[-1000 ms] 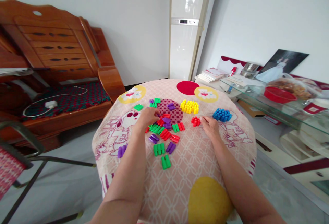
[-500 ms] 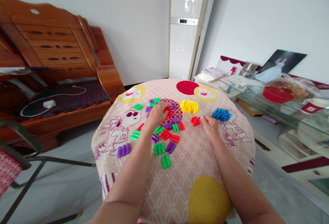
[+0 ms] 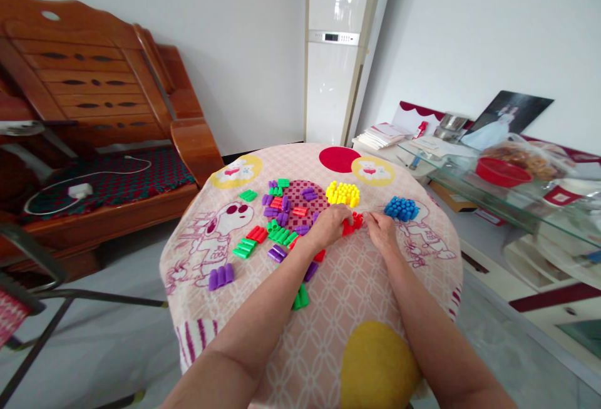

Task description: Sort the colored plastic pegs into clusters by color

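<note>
My left hand (image 3: 332,226) is closed on a red ribbed plastic block, largely hidden by the fingers, beside a small group of red blocks (image 3: 357,220). On the group's other side is my right hand (image 3: 382,231), its fingers curled together with the tips by the red pieces; what is between them is hidden. Just behind the left hand stands a packed cluster of yellow blocks (image 3: 342,193). Blue blocks (image 3: 401,208) form another cluster beyond the right hand. Left of my left forearm lie scattered purple blocks (image 3: 221,277), green blocks (image 3: 245,248) and red blocks (image 3: 256,234).
A patterned cloth covers the round table (image 3: 357,290). To the right is a glass-topped cabinet (image 3: 451,177) bearing a red bowl (image 3: 503,172), papers and a photo. A wooden bench (image 3: 117,190) stands at the left, and a tall white air conditioner (image 3: 331,83) behind.
My left hand has moved right, from the scattered blocks in the middle to the small red group, with red in its fingers. My right hand has stayed beside that group.
</note>
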{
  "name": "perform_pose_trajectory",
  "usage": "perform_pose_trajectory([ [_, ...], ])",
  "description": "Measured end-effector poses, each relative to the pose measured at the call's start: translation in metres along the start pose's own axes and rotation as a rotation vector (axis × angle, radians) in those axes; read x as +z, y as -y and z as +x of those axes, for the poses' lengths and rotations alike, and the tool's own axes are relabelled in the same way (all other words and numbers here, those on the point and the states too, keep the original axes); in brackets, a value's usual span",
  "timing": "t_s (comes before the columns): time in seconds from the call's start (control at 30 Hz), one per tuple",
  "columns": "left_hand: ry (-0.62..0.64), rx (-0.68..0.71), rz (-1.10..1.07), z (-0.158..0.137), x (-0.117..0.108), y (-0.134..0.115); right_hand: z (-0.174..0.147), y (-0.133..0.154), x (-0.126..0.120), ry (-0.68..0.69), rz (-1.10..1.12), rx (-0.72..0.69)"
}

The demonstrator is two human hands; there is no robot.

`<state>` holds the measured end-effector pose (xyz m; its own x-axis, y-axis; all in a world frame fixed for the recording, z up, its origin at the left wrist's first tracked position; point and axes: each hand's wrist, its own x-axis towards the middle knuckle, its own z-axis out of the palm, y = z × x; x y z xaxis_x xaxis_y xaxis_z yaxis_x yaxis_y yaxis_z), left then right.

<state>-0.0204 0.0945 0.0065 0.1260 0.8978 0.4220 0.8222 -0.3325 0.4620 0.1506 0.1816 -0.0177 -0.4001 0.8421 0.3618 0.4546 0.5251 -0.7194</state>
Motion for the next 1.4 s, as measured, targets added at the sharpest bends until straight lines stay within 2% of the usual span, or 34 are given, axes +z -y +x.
perform_pose_trajectory([
  [0.23, 0.029, -0.084, -0.176, -0.003, -0.01, 0.003, 0.0, 0.005, -0.001, 0.009, 0.025, 0.005],
  [0.4, 0.049, -0.158, -0.207, -0.006, -0.01, 0.002, -0.001, 0.004, -0.001, 0.009, 0.035, -0.003],
  [0.57, 0.042, -0.236, -0.187, -0.007, -0.006, 0.003, -0.001, 0.001, 0.0, -0.001, 0.016, -0.018],
  [0.77, 0.038, -0.234, -0.178, -0.008, -0.006, 0.0, -0.001, 0.001, -0.001, 0.006, 0.008, -0.025],
  [0.9, 0.041, -0.284, -0.078, -0.009, -0.004, -0.009, 0.0, 0.002, -0.001, 0.004, -0.007, -0.042],
  [1.07, -0.029, -0.34, 0.016, -0.008, 0.004, -0.016, -0.001, 0.002, 0.0, -0.004, 0.018, -0.038],
  [1.23, -0.122, -0.308, 0.005, -0.003, 0.011, -0.01, 0.0, 0.003, 0.0, 0.0, 0.024, -0.03],
  [1.4, -0.107, -0.262, -0.023, -0.002, 0.025, -0.002, 0.0, 0.003, 0.0, -0.001, 0.023, -0.03],
])
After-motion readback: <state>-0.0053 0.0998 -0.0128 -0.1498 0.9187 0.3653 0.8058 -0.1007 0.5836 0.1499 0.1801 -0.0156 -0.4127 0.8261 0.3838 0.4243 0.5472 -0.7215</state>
